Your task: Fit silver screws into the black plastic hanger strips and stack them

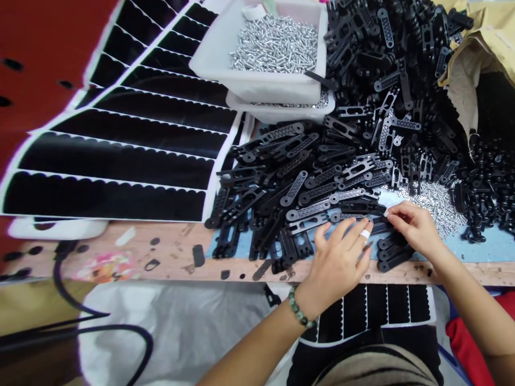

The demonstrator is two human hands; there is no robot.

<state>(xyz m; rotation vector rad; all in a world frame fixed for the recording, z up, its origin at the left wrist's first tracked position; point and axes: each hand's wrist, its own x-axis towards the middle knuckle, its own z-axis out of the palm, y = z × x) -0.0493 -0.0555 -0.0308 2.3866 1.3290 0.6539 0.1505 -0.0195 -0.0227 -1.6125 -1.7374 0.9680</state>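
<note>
My left hand (341, 257) lies over the table's front edge, fingers stretched toward a flat black plastic bar (378, 224); a white band wraps one finger and a green bead bracelet (300, 310) circles the wrist. My right hand (412, 225) pinches the same black bar from the right with its fingertips. Several more black bars (392, 252) are stacked just below the two hands. A big heap of black plastic link parts (322, 177) spreads across the table behind them.
Two stacked white tubs (257, 80) of silver screws stand at the back. Loose screws (436, 201) lie right of my hands. Sheets of black scalloped stickers (120, 161) cover the left; another sheet (374, 311) rests on my lap. A brown sack (470, 64) of parts sits top right.
</note>
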